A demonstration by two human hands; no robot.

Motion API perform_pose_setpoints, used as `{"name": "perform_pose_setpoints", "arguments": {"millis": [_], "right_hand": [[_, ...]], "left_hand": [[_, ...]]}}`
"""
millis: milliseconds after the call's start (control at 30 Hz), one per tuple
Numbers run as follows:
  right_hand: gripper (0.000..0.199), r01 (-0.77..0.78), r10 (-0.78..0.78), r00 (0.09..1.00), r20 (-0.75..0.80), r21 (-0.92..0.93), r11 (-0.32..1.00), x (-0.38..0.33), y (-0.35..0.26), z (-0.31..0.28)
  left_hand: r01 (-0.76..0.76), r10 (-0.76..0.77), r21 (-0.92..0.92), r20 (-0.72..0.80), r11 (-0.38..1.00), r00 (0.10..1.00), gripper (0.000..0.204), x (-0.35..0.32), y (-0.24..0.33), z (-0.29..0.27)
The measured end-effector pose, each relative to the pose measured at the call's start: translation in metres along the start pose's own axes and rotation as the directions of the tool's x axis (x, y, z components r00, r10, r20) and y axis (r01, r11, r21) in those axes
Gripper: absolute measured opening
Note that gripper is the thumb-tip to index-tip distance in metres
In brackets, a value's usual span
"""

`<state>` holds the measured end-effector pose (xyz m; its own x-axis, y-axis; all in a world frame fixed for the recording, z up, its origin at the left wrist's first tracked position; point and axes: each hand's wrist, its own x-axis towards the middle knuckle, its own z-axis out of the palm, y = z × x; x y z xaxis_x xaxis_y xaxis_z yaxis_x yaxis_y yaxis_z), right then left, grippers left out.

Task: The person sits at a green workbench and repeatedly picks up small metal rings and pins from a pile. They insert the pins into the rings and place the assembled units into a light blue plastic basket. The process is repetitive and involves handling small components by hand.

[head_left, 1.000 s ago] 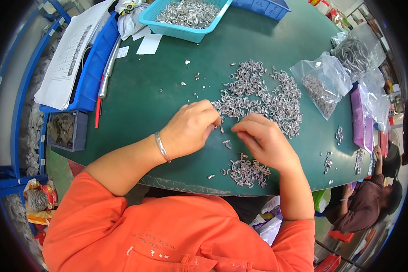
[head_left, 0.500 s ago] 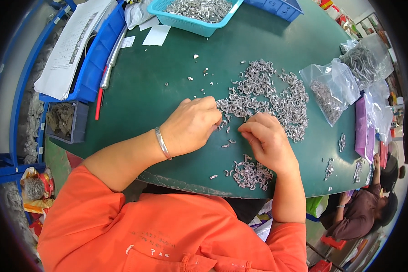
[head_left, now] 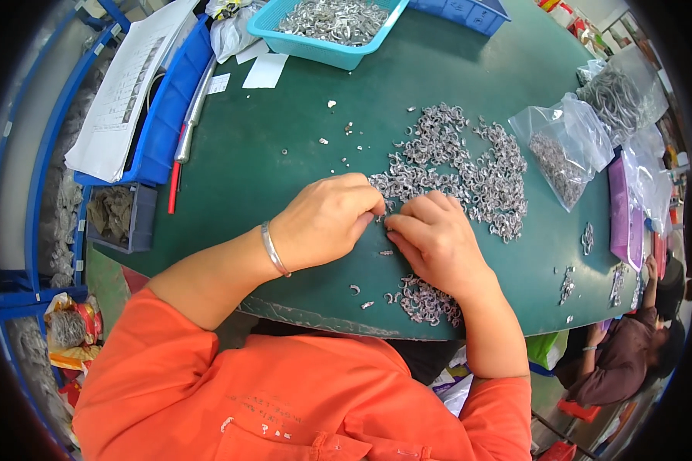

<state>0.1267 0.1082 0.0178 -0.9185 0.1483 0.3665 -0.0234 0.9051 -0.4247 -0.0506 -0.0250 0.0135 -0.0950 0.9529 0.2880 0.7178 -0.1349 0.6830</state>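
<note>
My left hand (head_left: 327,220), a silver bangle on its wrist, has thumb and forefinger pinched at the near left edge of a large spread of small curved grey metal pieces (head_left: 461,165). Close by on the right, my right hand (head_left: 438,244) is also pinched, its fingertips almost meeting the left ones. Whatever either pinch holds is too small or hidden to make out. Below the right hand lies a smaller heap of similar curved pieces (head_left: 427,301), partly covered by the wrist. A few single pieces lie left of that heap, among them one small curved piece (head_left: 354,290).
A turquoise basket (head_left: 338,55) of metal pieces stands at the back. Papers (head_left: 123,100) lie over a blue bin (head_left: 188,92) at left. Plastic bags (head_left: 565,146) and a purple tray (head_left: 625,215) are at right. Another person (head_left: 619,357) sits beyond the right edge.
My right hand has moved left, up to my left hand, whose fingertips stay near the same spot. A single curved piece now lies left of the small heap. The whole view has shifted slightly.
</note>
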Motion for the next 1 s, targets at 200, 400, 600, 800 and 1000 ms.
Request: {"name": "perform_pose_setpoints", "arguments": {"millis": [200,400,600,800,1000], "right_hand": [[0.011,0.023,-0.080,0.976,0.202,0.269,0.963,-0.007,0.013,-0.028],[0.028,0.025,-0.029,0.999,0.046,0.076,0.997,0.002,0.008,-0.002],[0.015,-0.044,0.042,0.997,-0.072,-0.026,0.999,0.001,0.005,0.001],[0.009,-0.063,0.068,0.996,-0.051,0.097,0.993,-0.004,0.015,-0.007],[0.010,-0.135,0.119,0.990,0.069,0.339,0.931,-0.012,0.021,-0.026]], "left_hand": [[-0.072,0.075,0.077,-0.041,0.994,0.996,0.019,-0.003,-0.007,0.008],[-0.082,0.078,0.048,0.081,0.995,0.994,0.022,-0.008,-0.002,0.009],[-0.058,0.056,0.018,0.084,0.998,0.995,0.017,-0.008,0.002,0.010],[0.033,-0.021,-0.093,0.127,0.995,0.992,0.014,-0.005,0.006,0.005],[0.134,-0.096,-0.205,0.188,0.969,0.978,0.015,-0.005,0.010,0.004]]}}
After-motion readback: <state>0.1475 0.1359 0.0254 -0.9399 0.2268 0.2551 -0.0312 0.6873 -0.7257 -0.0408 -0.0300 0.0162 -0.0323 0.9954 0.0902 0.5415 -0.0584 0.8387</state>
